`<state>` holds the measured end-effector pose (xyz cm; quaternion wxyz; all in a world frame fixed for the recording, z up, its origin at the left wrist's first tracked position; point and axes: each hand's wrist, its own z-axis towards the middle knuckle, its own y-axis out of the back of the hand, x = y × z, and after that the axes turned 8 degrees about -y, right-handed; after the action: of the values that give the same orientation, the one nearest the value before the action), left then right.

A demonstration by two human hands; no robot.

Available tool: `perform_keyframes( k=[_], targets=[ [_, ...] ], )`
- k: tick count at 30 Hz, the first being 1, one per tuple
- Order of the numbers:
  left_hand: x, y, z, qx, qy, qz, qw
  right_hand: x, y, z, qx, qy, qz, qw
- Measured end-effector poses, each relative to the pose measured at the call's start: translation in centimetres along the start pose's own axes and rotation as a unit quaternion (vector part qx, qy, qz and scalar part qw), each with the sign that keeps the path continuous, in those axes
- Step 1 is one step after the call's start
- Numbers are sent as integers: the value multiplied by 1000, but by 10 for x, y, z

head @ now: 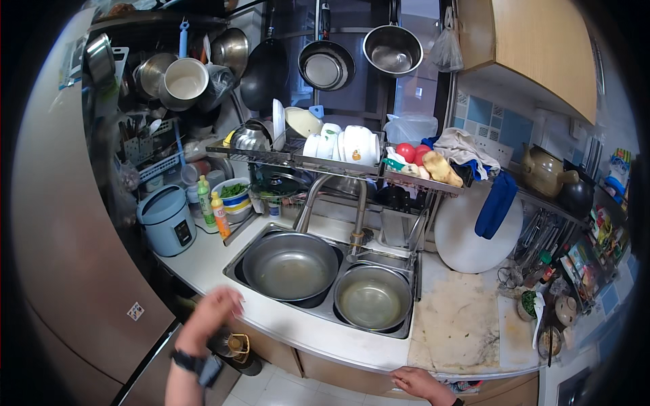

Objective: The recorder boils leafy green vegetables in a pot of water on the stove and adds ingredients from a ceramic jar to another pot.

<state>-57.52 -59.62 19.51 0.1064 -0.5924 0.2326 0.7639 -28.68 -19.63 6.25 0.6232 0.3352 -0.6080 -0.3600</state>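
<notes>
My left hand [216, 310], with a dark band on the wrist, hovers in front of the counter's front edge, left of the sink [325, 310]. It is blurred, its fingers bent, and no object shows in it. Near the front edge at lower right is my right hand [416, 383], fingers curled together and nothing visible in them. A large metal basin [290, 266] sits in the left bowl of the sink, with a little cloudy liquid inside. The smaller metal basin [373, 298] in the right bowl also holds liquid. Behind them rises the faucet [359, 213].
A dish rack [337, 166] spans the back, carrying white bowls [355, 144] and vegetables. A blue rice cooker [167, 221] and bottles [219, 214] stand left. Right are a stained board [457, 314] and a white spoon [538, 319]. An oil jug [244, 355] stands on the floor.
</notes>
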Motion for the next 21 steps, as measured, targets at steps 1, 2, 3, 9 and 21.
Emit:
perform_keyframes(
  k=[1,2,3,9,21],
  targets=[
    [-13,16,25,-14,-86,-27,996,-2,-3,-1,0,-3,-2,1000],
    [-36,28,47,-31,-144,-45,988,-5,-4,-2,4,-2,-7,1000],
    [-49,54,70,-58,-161,-58,984,-5,-6,2,11,11,-7,1000],
    [-179,61,170,-114,-202,16,973,1,2,8,5,-94,77,993],
    [-227,12,392,-65,-228,-98,967,20,-13,-18,-118,-252,117,953]
  ],
)
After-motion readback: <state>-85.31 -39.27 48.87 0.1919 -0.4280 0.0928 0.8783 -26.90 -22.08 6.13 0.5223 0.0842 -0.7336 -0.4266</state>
